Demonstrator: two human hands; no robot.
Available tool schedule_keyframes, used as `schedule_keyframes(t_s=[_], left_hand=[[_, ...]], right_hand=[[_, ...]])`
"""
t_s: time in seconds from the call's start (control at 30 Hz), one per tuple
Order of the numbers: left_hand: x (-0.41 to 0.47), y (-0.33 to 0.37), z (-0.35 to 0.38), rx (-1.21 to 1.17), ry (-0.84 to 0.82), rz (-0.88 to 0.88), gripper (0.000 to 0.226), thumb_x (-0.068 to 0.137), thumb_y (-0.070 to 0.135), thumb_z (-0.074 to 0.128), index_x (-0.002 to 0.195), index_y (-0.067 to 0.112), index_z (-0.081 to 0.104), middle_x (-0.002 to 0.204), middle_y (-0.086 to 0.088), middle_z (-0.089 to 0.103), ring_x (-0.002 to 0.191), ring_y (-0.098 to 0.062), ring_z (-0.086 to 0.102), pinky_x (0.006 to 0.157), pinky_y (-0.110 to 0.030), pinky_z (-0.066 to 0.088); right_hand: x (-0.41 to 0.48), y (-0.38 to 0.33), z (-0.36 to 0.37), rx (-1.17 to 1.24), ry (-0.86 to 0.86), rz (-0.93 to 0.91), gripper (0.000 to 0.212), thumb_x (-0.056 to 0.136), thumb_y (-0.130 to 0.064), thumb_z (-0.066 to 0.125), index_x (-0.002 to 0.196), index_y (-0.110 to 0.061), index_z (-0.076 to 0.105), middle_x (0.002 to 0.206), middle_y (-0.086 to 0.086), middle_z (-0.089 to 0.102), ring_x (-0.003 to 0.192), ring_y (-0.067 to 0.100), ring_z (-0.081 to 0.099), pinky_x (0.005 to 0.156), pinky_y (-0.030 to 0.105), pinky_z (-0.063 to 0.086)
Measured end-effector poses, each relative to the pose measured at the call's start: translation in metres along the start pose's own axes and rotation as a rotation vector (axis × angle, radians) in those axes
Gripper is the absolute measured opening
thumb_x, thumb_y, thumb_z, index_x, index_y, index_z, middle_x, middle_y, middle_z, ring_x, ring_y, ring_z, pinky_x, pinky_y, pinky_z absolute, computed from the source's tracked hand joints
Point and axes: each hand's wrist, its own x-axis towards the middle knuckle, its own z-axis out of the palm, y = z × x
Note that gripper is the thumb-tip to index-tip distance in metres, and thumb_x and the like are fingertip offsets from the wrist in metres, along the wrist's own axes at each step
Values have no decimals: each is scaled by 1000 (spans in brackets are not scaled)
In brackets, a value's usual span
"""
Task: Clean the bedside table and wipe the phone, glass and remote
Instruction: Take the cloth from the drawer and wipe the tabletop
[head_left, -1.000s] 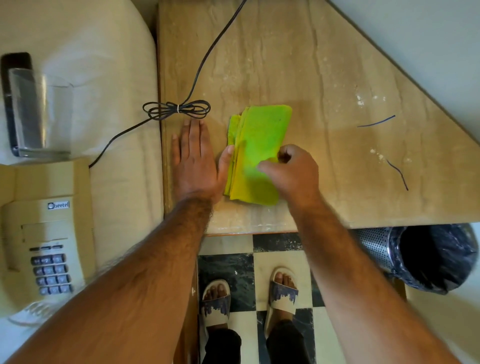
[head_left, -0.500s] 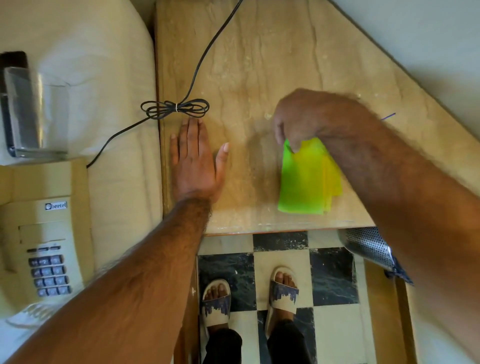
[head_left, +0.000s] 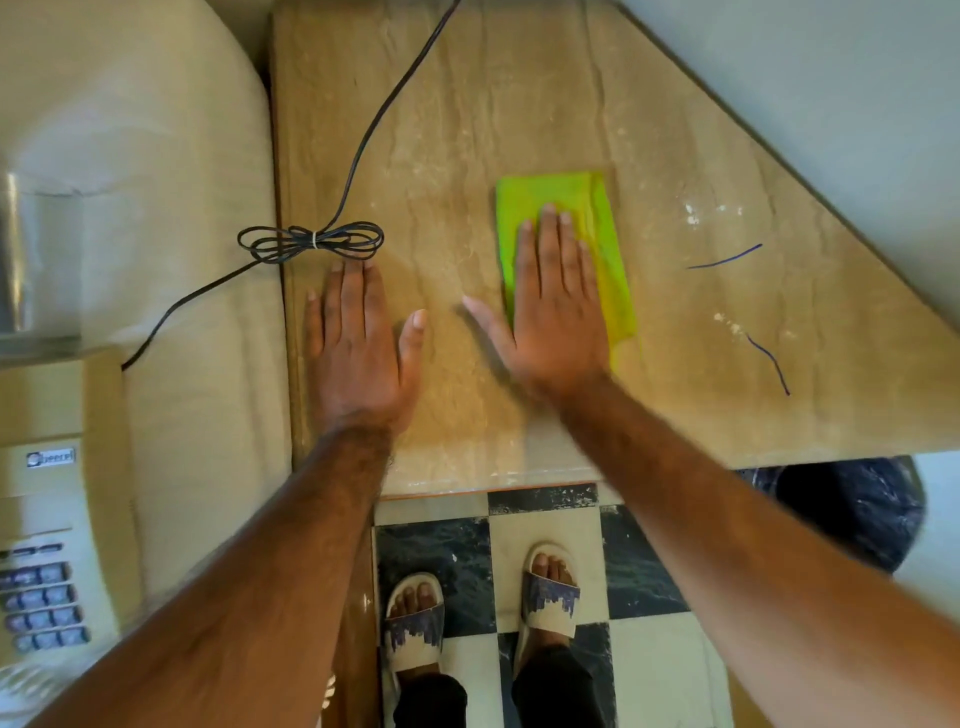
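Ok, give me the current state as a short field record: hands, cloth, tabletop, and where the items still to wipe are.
left hand: flat on beige stone tabletop, empty
right hand: open palm pressing folded green cloth
cloth position: right of centre on the tabletop
debris: white specks and two dark threads right of the cloth
black cable: bundled at left table edge
cream push-button phone: off the table, on the bed
clear glass: beyond the phone
remote: not identifiable
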Motion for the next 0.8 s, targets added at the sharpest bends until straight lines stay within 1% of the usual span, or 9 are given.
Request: schedule_keyframes(t_s=[0.07,0.17,0.23,0.33,0.4,0.57,0.63,0.73,0.8], left_hand=[[-1,0,0,-3,-1,1,72,108,50,20,160,1,31,168,-17,30,158,-33,23,130,-52,13],[0,0,0,-1,-10,-2,74,108,51,18,160,1,31,168,-18,30,158,-34,23,130,-53,13],[0,0,-1,3,-5,-1,74,107,51,18,160,1,31,167,-19,31,157,-34,24,130,-53,13],[-1,0,0,9,1,6,74,108,51,19,160,0,31,167,-20,31,157,-35,24,130,-53,13],[-1,1,0,3,1,6,74,107,51,19,160,0,30,167,-20,30,157,-36,24,130,-52,13],[-1,2,0,1,4,8,76,107,53,19,161,0,29,168,-21,29,158,-36,22,130,-52,12],[-1,1,0,4,2,10,77,107,54,18,161,0,28,168,-20,28,158,-35,21,131,-51,10],[-1,1,0,17,6,13,79,106,55,17,161,0,27,169,-19,27,159,-34,20,131,-50,9],[-1,0,1,26,3,13,79,106,56,17,162,1,26,170,-18,26,159,-33,20,131,-49,9]], right_hand=[[38,2,-8,-2,-3,-46,91,104,-70,22,167,-4,19,177,17,10,165,33,8,134,46,9],[90,10,-27,-35,33,-67,71,108,-58,23,157,-10,41,172,11,30,159,29,28,128,40,19],[108,17,-34,-39,36,-142,65,109,-54,27,151,-8,45,171,12,31,160,29,27,129,41,17],[101,22,-31,-7,-17,-179,77,109,-57,30,162,-2,29,176,15,16,165,30,10,134,44,5],[86,24,-25,-42,-12,-180,85,108,-62,26,167,-1,17,177,16,9,166,29,5,134,44,4],[86,45,-22,-32,-1,-247,84,108,-61,26,168,-4,15,177,16,8,165,30,6,134,45,7],[107,65,-27,-23,-1,-182,80,109,-56,28,168,-3,14,177,17,8,165,31,6,134,45,6],[128,113,-36,-33,41,1,76,110,-47,28,167,0,12,176,21,7,165,34,7,134,45,6],[126,141,-39,-25,58,13,74,110,-44,29,167,0,12,176,20,6,165,34,7,134,45,6]])
